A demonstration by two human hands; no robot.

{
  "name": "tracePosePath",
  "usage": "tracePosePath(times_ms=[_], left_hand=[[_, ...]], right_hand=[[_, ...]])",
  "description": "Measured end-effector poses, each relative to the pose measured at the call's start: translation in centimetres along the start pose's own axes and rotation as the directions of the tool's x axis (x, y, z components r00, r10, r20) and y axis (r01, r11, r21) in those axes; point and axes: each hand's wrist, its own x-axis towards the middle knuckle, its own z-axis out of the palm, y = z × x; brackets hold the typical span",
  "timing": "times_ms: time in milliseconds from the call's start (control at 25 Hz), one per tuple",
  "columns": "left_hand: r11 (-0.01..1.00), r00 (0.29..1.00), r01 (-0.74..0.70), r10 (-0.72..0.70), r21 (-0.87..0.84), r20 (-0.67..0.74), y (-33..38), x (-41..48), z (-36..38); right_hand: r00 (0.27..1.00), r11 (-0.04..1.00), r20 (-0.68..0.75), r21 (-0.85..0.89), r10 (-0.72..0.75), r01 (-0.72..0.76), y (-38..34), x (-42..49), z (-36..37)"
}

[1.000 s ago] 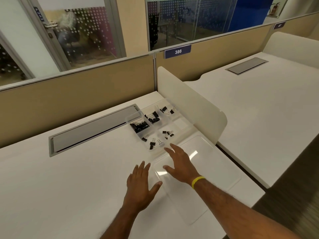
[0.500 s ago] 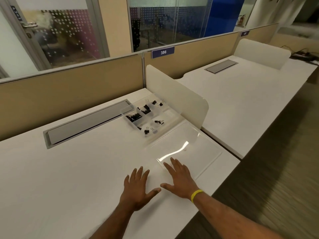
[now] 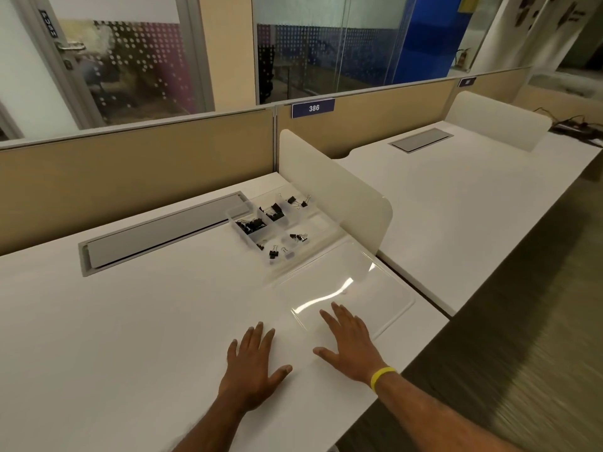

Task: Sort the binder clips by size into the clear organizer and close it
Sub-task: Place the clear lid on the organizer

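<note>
The clear organizer (image 3: 321, 223) sits open on the far side of the desk (image 3: 146, 321), ahead of your hands and against the white divider (image 3: 332, 194), with binder clips (image 3: 251, 225) spread across several compartments. Its lid (image 3: 372, 285) lies flat, stretching toward you and to the right. Your right hand (image 3: 350, 347) is nearer, fingers spread flat on the lid's near corner. Your left hand (image 3: 251, 363) rests spread on the desk just to the left.

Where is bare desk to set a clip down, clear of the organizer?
Bare desk spreads between the gray hatch, the organizer and the left hand. Crowded on the right: the divider flanks the organizer, and the open lid fills the stretch to the right hand.
</note>
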Motion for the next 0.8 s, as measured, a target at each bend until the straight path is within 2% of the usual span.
tracePosePath(times_ms=[240, 400, 520, 680, 800], left_hand=[[0.996, 0.997, 0.079, -0.079, 0.029, -0.022, 1.8, 4.3, 0.3], [0.994, 0.992, 0.108, -0.108, -0.002, -0.071, 3.1, 6.5, 1.0], [0.992, 0.977, 0.124, -0.127, -0.031, -0.173, 3.1, 6.9, 2.3], [0.992, 0.966, 0.130, -0.127, -0.001, -0.227, 3.2, 6.8, 3.4], [0.992, 0.963, 0.128, -0.121, 0.014, -0.241, 3.3, 7.1, 3.5]], right_hand=[[0.997, 1.000, -0.067, 0.007, 0.024, -0.024, 5.7, 4.9, -2.6], [0.978, 0.985, -0.144, 0.105, 0.149, -0.135, 10.0, 7.3, -3.4], [0.949, 0.965, -0.199, 0.141, 0.247, -0.222, 12.9, 8.6, -4.1], [0.949, 0.950, -0.128, 0.161, 0.288, -0.267, 15.1, 10.0, -4.6], [0.948, 0.951, -0.141, 0.163, 0.285, -0.262, 15.6, 10.5, -4.4]])
